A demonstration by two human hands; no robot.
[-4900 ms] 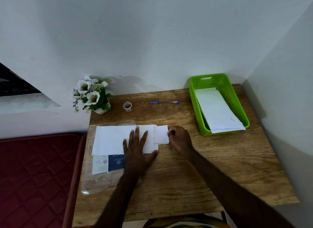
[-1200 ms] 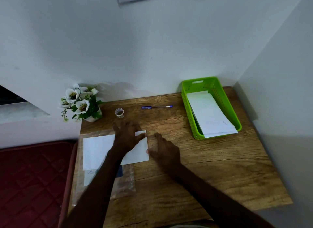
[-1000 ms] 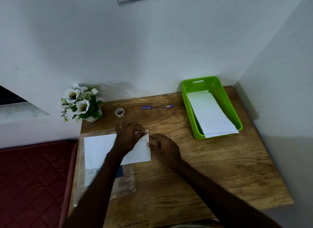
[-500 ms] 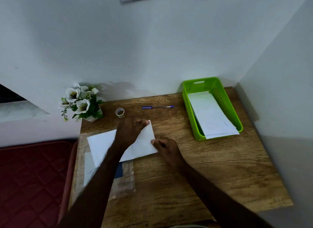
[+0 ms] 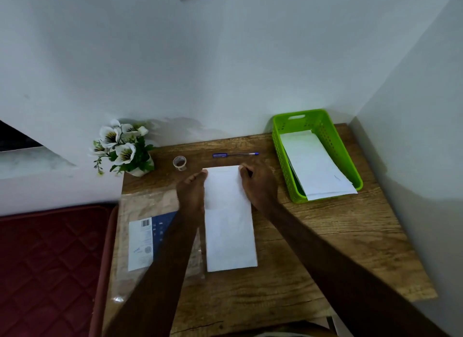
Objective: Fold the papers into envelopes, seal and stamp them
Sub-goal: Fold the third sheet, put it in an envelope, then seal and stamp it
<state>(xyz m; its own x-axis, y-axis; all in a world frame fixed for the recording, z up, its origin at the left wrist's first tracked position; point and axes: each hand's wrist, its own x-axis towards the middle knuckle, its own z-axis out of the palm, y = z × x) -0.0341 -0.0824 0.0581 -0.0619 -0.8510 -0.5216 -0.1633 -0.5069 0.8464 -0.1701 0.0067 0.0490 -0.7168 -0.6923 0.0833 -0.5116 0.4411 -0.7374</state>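
White folded paper sheet [image 5: 229, 219] lies lengthwise on the wooden worktop [image 5: 325, 236] — left hand [image 5: 191, 191] and right hand [image 5: 258, 183] pinch its far corners, one each side.

Wooden table [image 5: 313, 239] set into a wall corner, grain running left to right. Lying directly on it: a white folded paper [image 5: 229, 226] near the middle, long side pointing away from the person; a clear plastic sleeve [image 5: 147, 204] at the left edge, with a white and blue printed card [image 5: 145, 239] inside it, barcode visible. Along the far edge: a small pot of white flowers [image 5: 122, 148] at the left corner, a small roll of tape [image 5: 179, 162] beside it, a blue pen [image 5: 235, 155] lying crosswise. At the far right corner stands a green basket [image 5: 283, 158] holding white sheets [image 5: 315, 166].
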